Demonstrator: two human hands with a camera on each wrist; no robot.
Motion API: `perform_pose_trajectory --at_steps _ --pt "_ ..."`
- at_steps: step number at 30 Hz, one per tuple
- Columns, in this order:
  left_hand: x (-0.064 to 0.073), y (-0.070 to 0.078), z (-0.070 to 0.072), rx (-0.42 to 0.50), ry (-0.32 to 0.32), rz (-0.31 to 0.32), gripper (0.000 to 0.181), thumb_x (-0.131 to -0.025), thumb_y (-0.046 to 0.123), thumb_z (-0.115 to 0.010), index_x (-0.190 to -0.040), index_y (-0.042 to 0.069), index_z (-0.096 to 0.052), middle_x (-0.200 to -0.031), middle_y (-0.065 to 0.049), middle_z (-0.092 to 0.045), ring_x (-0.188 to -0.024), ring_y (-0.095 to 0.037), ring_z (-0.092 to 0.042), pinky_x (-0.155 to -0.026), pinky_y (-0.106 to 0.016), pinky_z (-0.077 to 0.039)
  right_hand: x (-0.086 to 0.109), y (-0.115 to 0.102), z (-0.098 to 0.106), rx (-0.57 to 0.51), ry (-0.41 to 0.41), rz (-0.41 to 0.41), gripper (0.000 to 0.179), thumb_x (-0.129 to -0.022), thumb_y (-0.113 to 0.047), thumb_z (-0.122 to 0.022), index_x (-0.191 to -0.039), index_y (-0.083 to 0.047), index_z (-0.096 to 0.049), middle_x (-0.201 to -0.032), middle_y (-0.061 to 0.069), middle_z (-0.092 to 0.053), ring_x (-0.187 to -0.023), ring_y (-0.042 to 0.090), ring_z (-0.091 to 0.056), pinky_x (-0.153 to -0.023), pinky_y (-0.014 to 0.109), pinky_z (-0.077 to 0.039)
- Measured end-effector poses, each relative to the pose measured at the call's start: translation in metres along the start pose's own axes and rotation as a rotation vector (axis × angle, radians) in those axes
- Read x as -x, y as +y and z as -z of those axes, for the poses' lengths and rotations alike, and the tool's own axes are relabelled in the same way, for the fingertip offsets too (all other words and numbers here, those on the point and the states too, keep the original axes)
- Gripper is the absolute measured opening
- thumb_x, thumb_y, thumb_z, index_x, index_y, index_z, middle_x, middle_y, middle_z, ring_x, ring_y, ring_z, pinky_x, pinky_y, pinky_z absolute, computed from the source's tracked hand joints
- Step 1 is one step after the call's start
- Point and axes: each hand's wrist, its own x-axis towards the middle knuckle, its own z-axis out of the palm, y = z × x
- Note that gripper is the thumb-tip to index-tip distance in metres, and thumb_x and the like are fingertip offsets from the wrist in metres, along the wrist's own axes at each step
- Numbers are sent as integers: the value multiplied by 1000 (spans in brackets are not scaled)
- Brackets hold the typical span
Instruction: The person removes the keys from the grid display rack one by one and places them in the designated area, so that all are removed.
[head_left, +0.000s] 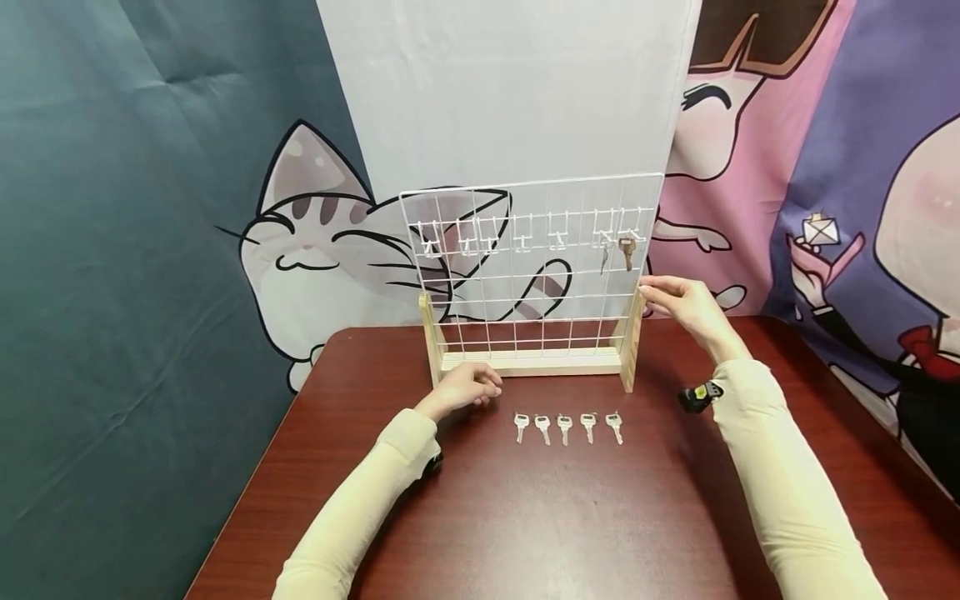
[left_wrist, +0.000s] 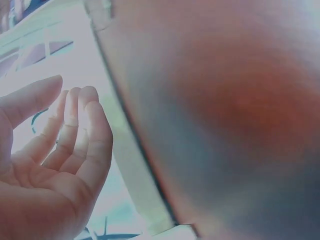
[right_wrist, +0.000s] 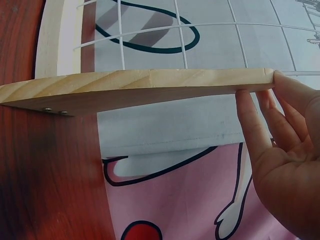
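A white wire grid rack with a wooden base stands upright at the back of the table. Small hooks line its upper part. Two keys hang at its right end: a brass-coloured key and a thinner silvery key. My right hand holds the top of the rack's right wooden side piece between thumb and finger. Several silver keys lie in a row before the rack. Left of them hovers my left hand, fingers loosely bent around nothing, near the wooden base.
The reddish-brown table reaches back to printed cloth hangings, with a cartoon cat at left behind the rack. The rack's left wooden side piece stands just behind my left hand.
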Motion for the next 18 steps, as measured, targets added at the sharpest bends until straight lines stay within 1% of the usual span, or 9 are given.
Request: perform_pose_trajectory --at_steps 2,6,8,10,14,16,18 --pt "-3 5 3 18 40 -12 19 -91 3 -70 -107 -8 -67 -86 -11 -71 -74 -31 -68 -68 -36 -59 0 -2 1 7 -4 5 50 -100 -17 -65 -138 13 -51 -114 -8 -70 -98 -2 -66 -87 16 -54" --pt "-3 10 10 70 126 -18 22 -91 5 -70 -109 -8 -67 -88 -11 -69 -71 -21 -68 -67 -29 -59 2 -1 -5 -3 -8 -6 51 -101 -18 -64 -138 13 -50 -114 -9 -68 -99 -2 -66 -92 20 -53" --pt "-3 14 13 92 159 -22 23 -92 6 -70 -110 -8 -67 -89 -11 -69 -72 -18 -67 -68 -28 -59 1 0 -7 -13 -13 -3 51 -101 -17 -63 -139 14 -49 -115 -9 -68 -100 -1 -65 -93 20 -53" --pt "-4 20 15 118 181 -30 25 -93 7 -70 -113 -8 -68 -91 -11 -69 -75 -20 -68 -71 -29 -60 1 1 -8 -21 -10 0 50 -101 -17 -63 -139 14 -49 -114 -9 -68 -99 -1 -65 -92 18 -53" --pt "-7 35 16 179 203 -54 25 -94 8 -70 -115 -5 -68 -100 -15 -71 -89 -31 -70 -80 -36 -61 1 2 -4 -16 7 5 50 -101 -17 -64 -138 13 -50 -113 -9 -68 -99 -2 -65 -88 16 -53" --pt "-10 43 15 209 217 -72 25 -94 8 -70 -116 -3 -68 -105 -17 -72 -95 -33 -70 -83 -38 -60 1 2 -3 -19 16 5 50 -100 -18 -65 -138 12 -52 -114 -6 -68 -98 -1 -65 -88 16 -53" --pt "-13 53 13 236 225 -97 27 -95 10 -70 -119 -3 -68 -110 -18 -71 -99 -33 -70 -86 -39 -59 2 1 -2 -17 17 11 50 -100 -19 -66 -137 11 -53 -117 -3 -68 -99 0 -66 -88 16 -54"
